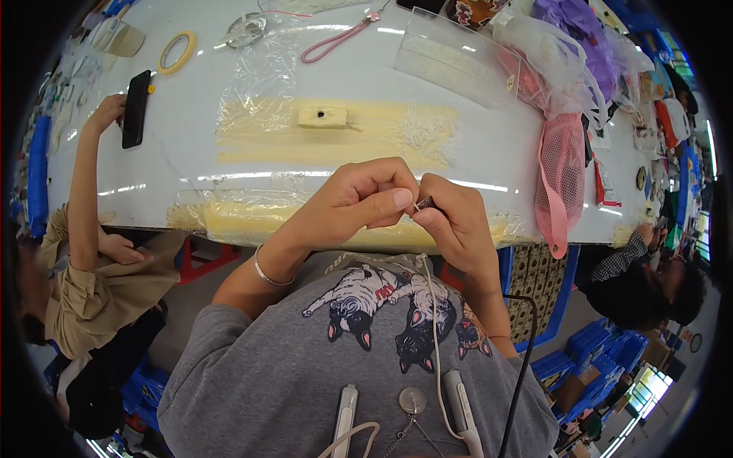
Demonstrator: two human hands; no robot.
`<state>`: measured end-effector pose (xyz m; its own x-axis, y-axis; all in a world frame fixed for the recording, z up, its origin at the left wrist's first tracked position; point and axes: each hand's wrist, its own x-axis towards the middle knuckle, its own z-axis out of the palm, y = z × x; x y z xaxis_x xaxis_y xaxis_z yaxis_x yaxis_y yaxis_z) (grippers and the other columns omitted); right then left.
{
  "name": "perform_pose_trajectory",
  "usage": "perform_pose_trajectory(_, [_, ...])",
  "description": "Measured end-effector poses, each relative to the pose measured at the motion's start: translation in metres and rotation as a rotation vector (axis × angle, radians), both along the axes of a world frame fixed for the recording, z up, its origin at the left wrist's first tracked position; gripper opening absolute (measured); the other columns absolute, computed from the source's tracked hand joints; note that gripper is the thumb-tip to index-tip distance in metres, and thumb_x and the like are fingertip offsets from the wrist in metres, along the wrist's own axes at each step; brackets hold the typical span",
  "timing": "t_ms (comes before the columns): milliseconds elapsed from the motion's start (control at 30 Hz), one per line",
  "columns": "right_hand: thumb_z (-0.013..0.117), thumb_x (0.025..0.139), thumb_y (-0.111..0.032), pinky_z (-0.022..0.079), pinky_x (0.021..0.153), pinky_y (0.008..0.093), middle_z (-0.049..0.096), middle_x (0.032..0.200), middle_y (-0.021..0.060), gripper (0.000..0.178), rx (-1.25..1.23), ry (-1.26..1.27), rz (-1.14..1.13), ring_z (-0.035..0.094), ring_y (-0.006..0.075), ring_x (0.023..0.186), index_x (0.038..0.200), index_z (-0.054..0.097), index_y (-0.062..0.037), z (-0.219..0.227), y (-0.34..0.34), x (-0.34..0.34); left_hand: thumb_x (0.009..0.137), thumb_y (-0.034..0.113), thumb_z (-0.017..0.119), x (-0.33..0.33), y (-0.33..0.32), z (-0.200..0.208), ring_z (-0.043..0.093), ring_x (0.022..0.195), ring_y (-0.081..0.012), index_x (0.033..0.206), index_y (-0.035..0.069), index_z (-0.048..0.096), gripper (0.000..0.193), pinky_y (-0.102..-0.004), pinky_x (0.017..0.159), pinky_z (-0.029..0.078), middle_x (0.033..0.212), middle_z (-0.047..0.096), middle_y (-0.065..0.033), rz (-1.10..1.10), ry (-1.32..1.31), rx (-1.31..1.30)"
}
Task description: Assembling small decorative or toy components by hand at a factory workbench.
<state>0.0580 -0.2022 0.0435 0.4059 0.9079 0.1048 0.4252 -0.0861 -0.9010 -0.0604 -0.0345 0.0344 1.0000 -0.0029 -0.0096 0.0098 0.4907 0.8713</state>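
Note:
Over the table's near edge my two hands meet, fingers closed. My left hand (365, 197) pinches with thumb and forefinger near the end of a thin pale strand; what lies inside the grip is hidden. In my right hand (456, 221) a small dark piece (425, 204) is held between thumb and forefinger, its kind too small to make out. The pale strand seems to run between the two hands. Beyond them a small pale block (321, 117) with a dark hole sits on a strip of yellow tape (259, 137) stuck to the white table (191, 153).
White thread scraps (431, 136) lie right of the block. Further back are a pink cord loop (336, 44), a clear tray (458, 61) and a tape roll (176, 52). A pink mesh bag (561, 164) hangs at right. At left, another person's hand touches a phone (136, 109).

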Motion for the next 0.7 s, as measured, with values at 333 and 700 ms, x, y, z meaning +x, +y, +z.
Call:
perform_pose_trajectory(333, [0.066,0.091,-0.033,0.044,0.057,0.0339,0.057,0.074,0.0094,0.032,0.030,-0.033,-0.007,0.058,0.0271,0.063,0.086,0.062,-0.0018,-0.0014,-0.0001,0.0004,0.101,0.014,0.051,0.0011,0.0000,0.0010,0.038,0.060,-0.0038,0.096,-0.001,0.056,0.016,-0.0209,0.053,0.029,0.071,0.048,0.0015,0.007,-0.029,0.064])
perform_pose_trajectory(700, [0.065,0.091,-0.037,0.043,0.057,0.0349,0.056,0.071,0.0102,0.034,-0.030,-0.048,0.020,0.057,0.0288,0.062,0.084,0.061,-0.0035,-0.0027,-0.0009,0.0031,0.102,0.015,0.052,0.0012,0.0019,-0.0002,0.036,0.059,-0.0036,0.094,0.000,0.057,0.018,-0.0208,0.052,0.027,0.070,0.046,0.0027,-0.024,-0.004,0.064])
